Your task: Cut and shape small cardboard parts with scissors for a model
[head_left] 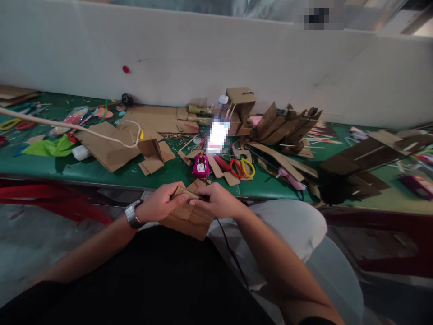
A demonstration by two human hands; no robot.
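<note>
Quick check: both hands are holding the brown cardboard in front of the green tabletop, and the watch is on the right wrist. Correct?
Not quite: the head view shows the watch on the left wrist. The rest stands: the left hand and right hand both hold the brown cardboard in front of the green tabletop.

Our left hand grips, fingers bent, thumb on top, aimed right. Our right hand grips likewise — thumb aimed left, its tip just beside the other thumb's. We hold both low before our trunk. Forearms bare, slanting inward from either side — elbows bent, wider apart than our hands.
</note>
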